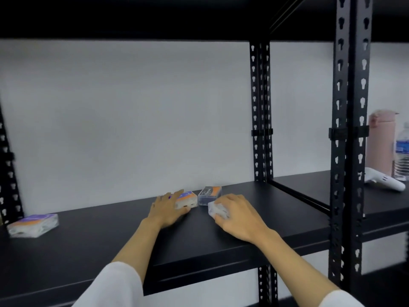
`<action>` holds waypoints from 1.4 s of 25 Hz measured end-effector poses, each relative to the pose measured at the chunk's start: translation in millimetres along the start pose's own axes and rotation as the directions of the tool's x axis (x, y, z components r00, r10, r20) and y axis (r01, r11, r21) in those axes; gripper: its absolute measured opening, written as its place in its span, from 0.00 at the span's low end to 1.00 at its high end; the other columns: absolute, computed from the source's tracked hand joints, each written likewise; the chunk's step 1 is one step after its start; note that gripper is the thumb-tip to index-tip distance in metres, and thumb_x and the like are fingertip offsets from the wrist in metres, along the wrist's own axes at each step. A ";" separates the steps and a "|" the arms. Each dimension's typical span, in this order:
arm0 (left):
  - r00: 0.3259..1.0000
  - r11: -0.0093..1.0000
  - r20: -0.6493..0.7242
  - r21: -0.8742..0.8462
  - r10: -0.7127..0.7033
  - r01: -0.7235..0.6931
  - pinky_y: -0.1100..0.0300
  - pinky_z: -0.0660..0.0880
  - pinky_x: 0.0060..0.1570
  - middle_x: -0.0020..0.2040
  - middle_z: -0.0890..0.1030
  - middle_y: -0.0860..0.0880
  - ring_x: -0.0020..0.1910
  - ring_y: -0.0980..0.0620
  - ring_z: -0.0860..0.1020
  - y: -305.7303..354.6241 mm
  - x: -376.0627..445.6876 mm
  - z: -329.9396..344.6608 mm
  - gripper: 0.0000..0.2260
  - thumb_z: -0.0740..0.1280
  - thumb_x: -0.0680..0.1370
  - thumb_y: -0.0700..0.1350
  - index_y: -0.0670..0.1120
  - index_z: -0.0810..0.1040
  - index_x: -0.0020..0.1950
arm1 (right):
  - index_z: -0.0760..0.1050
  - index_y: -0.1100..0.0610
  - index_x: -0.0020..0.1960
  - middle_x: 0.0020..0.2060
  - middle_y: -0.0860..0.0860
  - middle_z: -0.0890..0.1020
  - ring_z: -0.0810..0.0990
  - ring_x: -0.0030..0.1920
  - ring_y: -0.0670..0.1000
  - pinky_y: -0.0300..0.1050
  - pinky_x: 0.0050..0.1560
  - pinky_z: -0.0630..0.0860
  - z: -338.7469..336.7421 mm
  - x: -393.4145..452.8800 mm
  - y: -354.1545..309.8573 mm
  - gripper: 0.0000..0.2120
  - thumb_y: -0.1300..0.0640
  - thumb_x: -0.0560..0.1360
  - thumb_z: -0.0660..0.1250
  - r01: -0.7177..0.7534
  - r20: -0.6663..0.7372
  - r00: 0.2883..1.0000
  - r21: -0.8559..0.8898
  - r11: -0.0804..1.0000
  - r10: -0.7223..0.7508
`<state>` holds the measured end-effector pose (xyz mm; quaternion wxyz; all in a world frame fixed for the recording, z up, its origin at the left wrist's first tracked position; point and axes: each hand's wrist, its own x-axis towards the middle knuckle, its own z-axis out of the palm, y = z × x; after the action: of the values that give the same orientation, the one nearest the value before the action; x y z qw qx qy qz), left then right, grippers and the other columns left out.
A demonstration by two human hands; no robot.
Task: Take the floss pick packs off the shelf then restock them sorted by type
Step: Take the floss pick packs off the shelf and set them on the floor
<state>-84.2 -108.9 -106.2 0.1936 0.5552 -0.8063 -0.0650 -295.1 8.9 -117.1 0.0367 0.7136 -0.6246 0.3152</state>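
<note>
Both hands are on the black shelf board (243, 229), reaching toward its back edge near the white wall (132, 111). The left hand (168, 207) lies over a clear floss pick pack with a purple-and-orange label (188, 199); its fingers are spread and only lightly bent across the pack's top, the thumb down at the pack's near side — it looks more like a resting touch than a firm hold, though motion blur makes that hard to settle. The right hand (239, 214) has its fingers curled round a small clear pack (218, 210), gripping it from above with the pack's left end sticking out past the fingertips; the pack sits low against the board.

Just behind and between the two hands stands a third pack (209, 194), clear with an orange top label and a dark lower part, untouched. A fourth pack (33, 224), purple and orange on top, lies well apart at the far left of the same board.

White sleeves (115, 284) cover both forearms near the frame's bottom. Beyond the perforated black uprights (352, 129), on the neighbouring shelf — a pink flask (379, 142), a water bottle (402, 151) and a white handheld device (385, 182).
</note>
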 end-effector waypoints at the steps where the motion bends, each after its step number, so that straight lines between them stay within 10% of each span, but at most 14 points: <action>1: 1.000 1.000 0.002 -0.023 -0.018 0.018 0.46 0.64 0.69 0.71 0.65 0.44 0.70 0.42 0.65 0.4 -1.0 -1.6 0.30 0.63 0.74 0.63 0.56 0.62 0.73 | 0.72 0.47 0.63 0.61 0.46 0.75 0.72 0.59 0.53 0.45 0.59 0.71 -0.7 -0.5 -1.2 0.20 0.43 0.73 0.62 0.000 -0.017 1.000 -0.024 1.000 -0.001; 8: 0.997 0.999 -0.074 0.022 -0.034 0.036 0.50 0.70 0.57 0.64 0.67 0.47 0.63 0.43 0.69 8.4 -33.1 -12.5 0.24 0.65 0.73 0.59 0.54 0.64 0.66 | 0.63 0.41 0.70 0.70 0.51 0.65 0.66 0.68 0.56 0.48 0.62 0.68 -4.4 -3.3 -6.9 0.25 0.39 0.74 0.60 -0.074 0.009 0.997 -0.039 0.997 0.074; 15: 0.999 0.998 -0.033 -0.062 -0.006 0.004 0.48 0.71 0.60 0.65 0.66 0.45 0.64 0.41 0.69 12.1 -91.5 -15.1 0.23 0.58 0.78 0.58 0.58 0.62 0.72 | 0.69 0.42 0.63 0.50 0.52 0.78 0.74 0.50 0.55 0.49 0.51 0.74 -5.5 -21.4 -13.3 0.20 0.40 0.73 0.59 -0.168 0.043 0.985 -0.001 0.986 0.168; 25: 0.968 0.970 -0.247 -0.243 -0.039 -0.023 0.51 0.74 0.57 0.61 0.68 0.52 0.59 0.49 0.72 27.3 -286.7 -24.9 0.22 0.67 0.73 0.57 0.59 0.71 0.67 | 0.71 0.44 0.63 0.53 0.51 0.77 0.73 0.54 0.57 0.52 0.55 0.72 -37.8 -166.0 -90.4 0.22 0.46 0.69 0.66 -0.084 -0.009 0.996 0.071 0.994 0.085; 35: 0.970 0.930 0.026 -0.278 -0.243 0.241 0.56 0.72 0.51 0.60 0.66 0.56 0.57 0.51 0.72 -39.1 -378.7 122.1 0.23 0.71 0.68 0.51 0.59 0.69 0.61 | 0.68 0.47 0.66 0.57 0.52 0.74 0.74 0.55 0.54 0.45 0.50 0.71 80.4 -275.6 -44.0 0.27 0.54 0.68 0.70 -0.223 0.304 0.935 0.100 0.970 0.184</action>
<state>19.7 211.6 -321.5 0.2640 0.6177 -0.7136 -0.1989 -228.1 221.9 -302.9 -0.1369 0.6845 -0.6713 0.2492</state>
